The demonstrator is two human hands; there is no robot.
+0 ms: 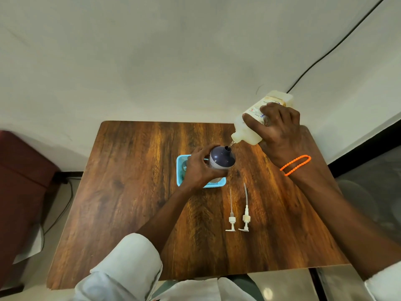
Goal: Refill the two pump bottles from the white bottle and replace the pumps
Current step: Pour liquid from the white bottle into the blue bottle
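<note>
Your right hand (280,131) grips the white bottle (258,120), tipped neck-down over the purple bottle (222,158), which your left hand (199,168) clasps above the blue basket (180,168). Two pumps (238,218) lie on the table (130,192).

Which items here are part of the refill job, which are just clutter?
In the job:
- white bottle, tilted, in right hand
- dark pump bottle, in left hand
- two pumps, on table
- blue basket

Lying about:
- black cable
- maroon seat
</note>
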